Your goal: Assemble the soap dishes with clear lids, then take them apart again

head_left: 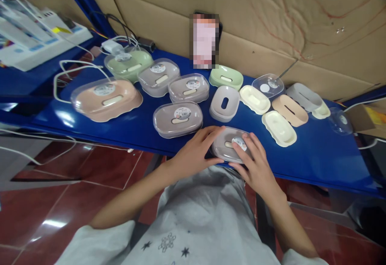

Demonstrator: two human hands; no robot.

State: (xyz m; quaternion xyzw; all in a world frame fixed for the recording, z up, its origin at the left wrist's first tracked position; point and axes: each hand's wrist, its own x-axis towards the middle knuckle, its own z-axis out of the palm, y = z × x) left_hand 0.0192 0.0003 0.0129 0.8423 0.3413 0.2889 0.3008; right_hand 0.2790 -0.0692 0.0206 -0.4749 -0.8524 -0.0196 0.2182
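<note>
The grey soap box [229, 146] is oval, capped with a clear lid bearing a round label, and sits at the near edge of the blue shelf [135, 126]. The left hand [196, 152] lies flat against its left side, fingers extended over the lid. The right hand [256, 164] cups the right side, fingertips pressed on the lid. Both hands clasp the box between them.

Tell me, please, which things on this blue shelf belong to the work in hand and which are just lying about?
In hand: left hand and right hand on the grey lidded soap box; loose trays, clear lid.

Lying about: white cables, phone, cardboard.
</note>
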